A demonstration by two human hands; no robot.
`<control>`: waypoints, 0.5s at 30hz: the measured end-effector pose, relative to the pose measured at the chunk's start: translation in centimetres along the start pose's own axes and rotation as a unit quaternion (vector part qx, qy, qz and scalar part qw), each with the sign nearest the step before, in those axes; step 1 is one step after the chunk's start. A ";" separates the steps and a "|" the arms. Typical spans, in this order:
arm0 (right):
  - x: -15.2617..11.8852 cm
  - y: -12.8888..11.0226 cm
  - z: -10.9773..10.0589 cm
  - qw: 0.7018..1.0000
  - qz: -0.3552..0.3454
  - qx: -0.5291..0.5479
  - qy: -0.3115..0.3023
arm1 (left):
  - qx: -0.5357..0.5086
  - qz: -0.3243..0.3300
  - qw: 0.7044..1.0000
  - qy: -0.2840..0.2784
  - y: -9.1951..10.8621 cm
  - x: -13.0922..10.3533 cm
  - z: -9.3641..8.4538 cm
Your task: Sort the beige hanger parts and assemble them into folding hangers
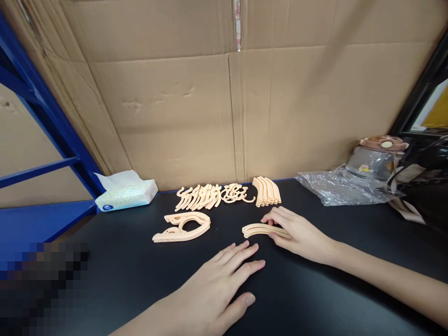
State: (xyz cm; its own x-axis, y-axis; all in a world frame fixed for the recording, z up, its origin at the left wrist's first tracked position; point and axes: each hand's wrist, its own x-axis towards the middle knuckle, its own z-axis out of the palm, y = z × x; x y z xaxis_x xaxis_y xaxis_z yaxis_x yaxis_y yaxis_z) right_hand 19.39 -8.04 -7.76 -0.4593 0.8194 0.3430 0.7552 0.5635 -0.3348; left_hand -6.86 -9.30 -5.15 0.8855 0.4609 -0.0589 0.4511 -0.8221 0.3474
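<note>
We see a matte black table filling the lower half of the frame, backed by a creased brown cardboard wall. Our right hand, right of centre, rests on its side with the fingers curled together over one end of a curved arm piece, a thin peach plastic arc lying flat at the middle of the frame; the fingertips and thumb seem to pinch its end, though the grip is partly hidden. Our left hand lies palm down at lower centre, fingers straight and slightly spread, thumb out to the side, touching only the tabletop, just below the arc.

Left of centre lies an assembled folding hanger, smooth peach plastic with an open loop. Behind it, against the wall, sits a row of hook pieces and, to its right, a neat stack of curved arms, ribbed in look because they stand edge on.

At the left edge a soft tissue pack rests by a blue steel shelf frame. At the right lie a crumpled clear plastic bag and a translucent bottle with a brown lid.
</note>
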 end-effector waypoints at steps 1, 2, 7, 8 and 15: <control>0.0 0.0 0.0 1.000 0.000 -0.002 0.002 | 0.000 0.001 1.000 -0.003 0.0 0.0 0.0; 0.1 0.0 0.0 1.000 0.001 -0.004 0.003 | -0.001 0.003 1.000 -0.005 0.0 0.0 -0.1; 0.1 0.0 0.0 1.000 0.003 -0.005 0.002 | -0.007 0.014 1.000 0.020 -0.1 0.0 0.2; 0.1 0.0 0.0 1.000 0.001 -0.005 0.003 | -0.010 0.016 0.999 0.028 -0.2 -0.1 0.3; 0.0 0.0 0.0 1.000 -0.005 -0.005 0.002 | -0.007 0.015 1.000 0.023 0.1 0.2 0.3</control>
State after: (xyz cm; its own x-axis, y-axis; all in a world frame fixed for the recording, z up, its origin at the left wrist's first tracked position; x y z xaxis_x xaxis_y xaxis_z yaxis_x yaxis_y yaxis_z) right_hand 19.39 -8.07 -7.74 -0.4650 0.8135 0.3491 0.7553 0.5703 -0.3229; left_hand -6.64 -9.41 -5.44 0.8926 0.4508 -0.0057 0.4223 -0.8316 0.3607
